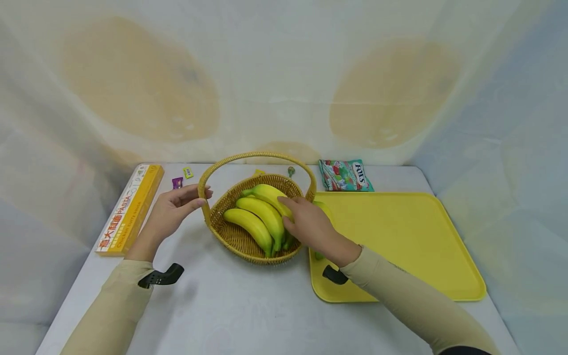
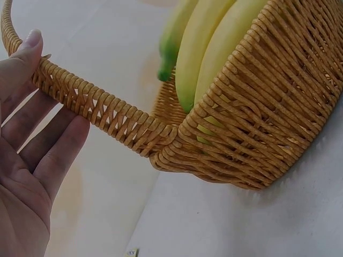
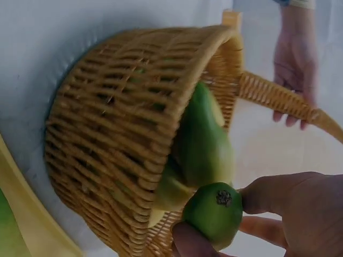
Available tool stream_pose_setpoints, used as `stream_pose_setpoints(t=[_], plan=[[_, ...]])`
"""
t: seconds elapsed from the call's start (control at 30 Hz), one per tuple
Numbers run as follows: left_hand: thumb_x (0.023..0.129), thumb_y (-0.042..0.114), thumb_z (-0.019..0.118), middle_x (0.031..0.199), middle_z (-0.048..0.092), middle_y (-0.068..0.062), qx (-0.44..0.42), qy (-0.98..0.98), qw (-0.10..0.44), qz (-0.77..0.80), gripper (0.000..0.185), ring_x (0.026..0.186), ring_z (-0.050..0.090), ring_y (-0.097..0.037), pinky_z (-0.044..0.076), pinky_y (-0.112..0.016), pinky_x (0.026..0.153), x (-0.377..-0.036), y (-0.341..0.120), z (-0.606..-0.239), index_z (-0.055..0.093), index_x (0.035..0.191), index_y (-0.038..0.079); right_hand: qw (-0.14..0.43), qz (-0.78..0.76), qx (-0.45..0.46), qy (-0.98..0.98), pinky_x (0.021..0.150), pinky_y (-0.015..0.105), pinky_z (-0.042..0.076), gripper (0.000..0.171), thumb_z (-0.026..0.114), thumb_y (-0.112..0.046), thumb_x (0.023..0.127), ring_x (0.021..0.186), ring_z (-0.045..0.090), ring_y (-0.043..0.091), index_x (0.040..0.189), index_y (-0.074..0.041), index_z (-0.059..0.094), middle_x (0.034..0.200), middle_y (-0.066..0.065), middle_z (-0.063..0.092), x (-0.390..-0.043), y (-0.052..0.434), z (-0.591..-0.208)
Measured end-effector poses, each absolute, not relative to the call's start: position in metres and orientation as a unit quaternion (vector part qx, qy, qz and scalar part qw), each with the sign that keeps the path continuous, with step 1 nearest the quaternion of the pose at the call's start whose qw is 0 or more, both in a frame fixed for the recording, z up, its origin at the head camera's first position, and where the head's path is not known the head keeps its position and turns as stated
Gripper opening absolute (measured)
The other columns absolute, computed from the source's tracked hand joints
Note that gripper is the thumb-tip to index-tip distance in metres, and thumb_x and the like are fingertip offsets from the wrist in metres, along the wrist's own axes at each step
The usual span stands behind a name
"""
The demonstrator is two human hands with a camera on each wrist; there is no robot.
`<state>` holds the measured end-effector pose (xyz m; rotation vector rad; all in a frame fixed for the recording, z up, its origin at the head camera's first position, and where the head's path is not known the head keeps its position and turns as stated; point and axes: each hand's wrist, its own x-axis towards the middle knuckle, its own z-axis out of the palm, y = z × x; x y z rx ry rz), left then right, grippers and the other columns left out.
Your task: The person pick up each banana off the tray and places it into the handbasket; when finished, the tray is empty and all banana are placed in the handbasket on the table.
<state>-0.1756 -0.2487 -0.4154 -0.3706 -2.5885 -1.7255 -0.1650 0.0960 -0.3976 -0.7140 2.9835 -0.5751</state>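
A wicker basket (image 1: 230, 241) with a tall arched handle (image 1: 257, 155) holds several yellow bananas (image 1: 249, 224) with green ends. My left hand (image 1: 170, 212) grips the left side of the handle, thumb on one face and fingers behind it in the left wrist view. Over the basket's right side, my right hand (image 1: 310, 227) pinches the green end of a banana (image 3: 214, 217) between thumb and fingers; its far part lies among the others. Another banana (image 1: 326, 209) lies at the left edge of the yellow tray (image 1: 399, 236), partly hidden by my right hand.
A pasta box (image 1: 130, 209) lies at the table's left edge. Small purple (image 1: 177, 183) and yellow candies (image 1: 188, 172) lie near it. Behind the basket is a lollipop (image 1: 291, 171). A Fox's candy bag (image 1: 346, 175) lies behind the tray. Pale curtains surround the white table (image 1: 248, 315).
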Motion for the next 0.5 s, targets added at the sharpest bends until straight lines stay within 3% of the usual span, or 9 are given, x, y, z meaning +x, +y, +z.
stream_pose_setpoints(t=[0.23, 0.5], plan=[[0.100, 0.027, 0.068, 0.125, 0.071, -0.006, -0.122, -0.830, 0.005, -0.545, 0.038, 0.112, 0.066, -0.007, 0.049, -0.016, 0.096, -0.176, -0.249, -0.416, 0.067, 0.134, 0.010, 0.003, -0.112, -0.223, 0.968, 0.050, 0.029, 0.045, 0.045, 0.064, -0.020, 0.100, 0.060, 0.055, 0.016, 0.143, -0.009, 0.059, 0.122, 0.019, 0.067, -0.176, 0.091, -0.410], [0.100, 0.028, 0.067, 0.127, 0.071, -0.006, -0.127, -0.834, 0.004, -0.536, 0.038, 0.113, 0.066, -0.008, 0.049, -0.016, 0.096, -0.177, -0.250, -0.416, 0.066, 0.135, 0.013, 0.011, -0.059, -0.227, 0.972, 0.062, 0.038, 0.058, 0.049, 0.069, -0.022, 0.098, 0.078, 0.070, 0.028, 0.143, -0.007, 0.058, 0.133, 0.023, 0.063, -0.176, 0.091, -0.415]])
